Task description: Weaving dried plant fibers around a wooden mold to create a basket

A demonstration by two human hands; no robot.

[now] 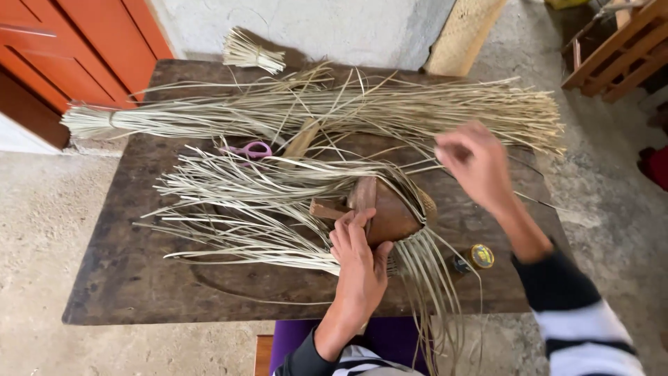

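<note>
My left hand (358, 261) presses on a brown wooden mould (391, 212) that sits on the dark wooden table (139, 278), with pale straw strands (243, 202) woven around it and fanning out to the left and down. Raised above the table's right side, my right hand (476, 163) pinches a thin straw strand between its fingertips.
A long bundle of straw (313, 111) lies across the far side of the table, a smaller bundle (250, 52) behind it. Pink-handled scissors (249, 150) lie among the strands. A small yellow-topped reel (480, 256) rests near the right front edge. An orange door (76, 49) stands at far left.
</note>
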